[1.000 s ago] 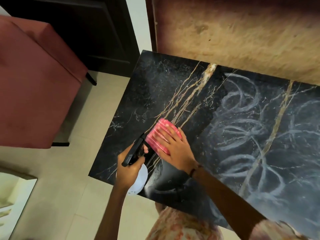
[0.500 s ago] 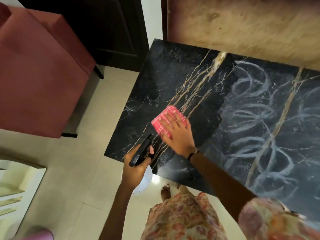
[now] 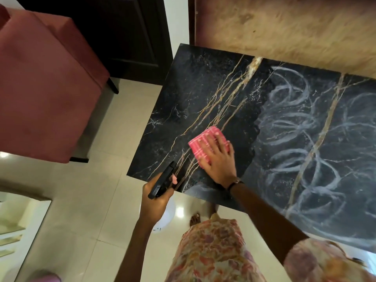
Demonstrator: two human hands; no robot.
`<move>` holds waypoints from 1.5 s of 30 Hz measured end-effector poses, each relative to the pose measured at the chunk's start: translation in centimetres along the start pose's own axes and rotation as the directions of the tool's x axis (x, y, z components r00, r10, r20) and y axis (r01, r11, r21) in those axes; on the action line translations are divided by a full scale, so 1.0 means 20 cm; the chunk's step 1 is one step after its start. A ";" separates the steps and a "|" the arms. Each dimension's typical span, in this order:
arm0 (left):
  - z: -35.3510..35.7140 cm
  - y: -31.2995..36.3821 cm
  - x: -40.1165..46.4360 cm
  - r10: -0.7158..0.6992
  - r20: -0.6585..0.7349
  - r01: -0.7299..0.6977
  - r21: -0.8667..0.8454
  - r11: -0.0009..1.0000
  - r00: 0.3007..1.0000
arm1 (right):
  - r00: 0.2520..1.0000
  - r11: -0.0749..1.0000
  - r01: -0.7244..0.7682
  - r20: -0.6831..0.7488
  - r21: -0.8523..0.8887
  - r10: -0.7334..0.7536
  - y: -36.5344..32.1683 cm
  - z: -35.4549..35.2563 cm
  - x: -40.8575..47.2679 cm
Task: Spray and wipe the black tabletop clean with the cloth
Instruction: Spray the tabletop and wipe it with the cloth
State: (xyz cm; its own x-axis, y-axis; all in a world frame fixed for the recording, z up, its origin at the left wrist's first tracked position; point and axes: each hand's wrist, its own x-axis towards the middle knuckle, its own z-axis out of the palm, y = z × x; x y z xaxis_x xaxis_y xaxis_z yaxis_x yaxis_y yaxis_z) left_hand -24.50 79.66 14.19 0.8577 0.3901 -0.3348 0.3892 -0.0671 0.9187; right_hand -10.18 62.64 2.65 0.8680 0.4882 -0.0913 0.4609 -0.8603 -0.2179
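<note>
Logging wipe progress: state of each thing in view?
black tabletop: left part wiped dark, right part smeared with white swirls
cloth: folded, flat on the tabletop under the right hand
right hand: palm down, pressing the cloth
left hand: gripping the spray bottle
spray bottle: held off the table's near edge

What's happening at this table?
A person is cleaning a black tabletop. The right hand presses a pink cloth flat on it, while the left hand holds a spray bottle at the table's edge. The left part looks clean; whitish swirls cover the right.
</note>
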 end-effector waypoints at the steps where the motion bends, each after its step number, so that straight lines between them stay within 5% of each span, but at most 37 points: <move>1: -0.01 0.00 -0.01 0.002 0.001 -0.002 0.001 1.000 1.000 | 0.998 0.998 0.068 0.002 0.004 -0.068 -0.08 0.03 -0.04; 4: -0.03 -0.04 -0.01 -0.009 -0.021 0.009 0.008 1.000 1.000 | 0.967 0.967 0.254 0.021 -0.019 -0.254 -0.15 0.06 -0.30; 7: -0.06 -0.07 -0.02 -0.037 -0.059 0.038 0.023 0.999 0.998 | 0.958 0.955 0.287 0.025 -0.072 -0.286 0.04 0.02 -0.54; 10: -0.08 -0.07 -0.05 -0.033 -0.052 0.034 0.024 0.999 0.998 | 0.983 0.979 0.181 0.036 -0.096 -0.178 0.22 -0.02 -0.55; 14: -0.12 -0.08 -0.08 0.001 -0.040 0.000 0.025 1.000 0.999 | 0.999 1.000 -0.009 0.036 -0.023 0.010 -0.01 -0.01 -0.29; 20: -0.12 -0.05 -0.11 0.008 -0.029 -0.008 0.024 1.000 1.000 | 0.956 0.959 0.283 0.083 -0.002 -0.282 -0.39 0.09 -0.27; 24: -0.10 -0.05 -0.11 0.033 0.001 -0.033 0.071 0.997 0.999 | 0.960 0.960 0.275 0.063 -0.044 -0.273 -0.11 0.04 -0.58; 28: -0.05 -0.05 -0.09 -0.008 0.016 0.006 0.089 0.996 1.000 | 0.998 0.994 0.060 0.024 -0.089 -0.058 0.35 -0.08 -0.73; 32: 0.05 -0.02 -0.11 0.012 0.054 -0.017 0.095 0.995 0.998 | 0.983 0.983 -0.181 -0.008 -0.025 0.181 0.34 -0.09 -0.52; 36: 0.15 -0.01 -0.12 0.039 0.111 -0.050 0.098 0.994 0.993 | 0.999 0.998 -0.048 -0.006 0.032 0.048 0.15 0.00 -0.52; 40: 0.27 0.04 -0.15 0.082 0.150 -0.096 0.094 0.991 0.985 | 0.988 0.988 0.150 0.033 -0.027 -0.149 0.30 0.01 -0.89; 45: 0.40 0.06 -0.19 0.102 0.195 -0.121 0.087 0.989 0.975 | 1.000 0.996 -0.013 0.020 -0.088 0.015 0.76 -0.12 -1.04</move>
State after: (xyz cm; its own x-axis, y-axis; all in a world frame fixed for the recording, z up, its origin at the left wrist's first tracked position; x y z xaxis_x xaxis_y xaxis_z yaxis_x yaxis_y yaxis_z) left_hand -24.49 70.73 14.89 0.9421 0.1943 -0.2734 0.3100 -0.1937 0.9308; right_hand -20.69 39.01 3.54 0.8707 0.4784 -0.1138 0.4644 -0.8761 -0.1299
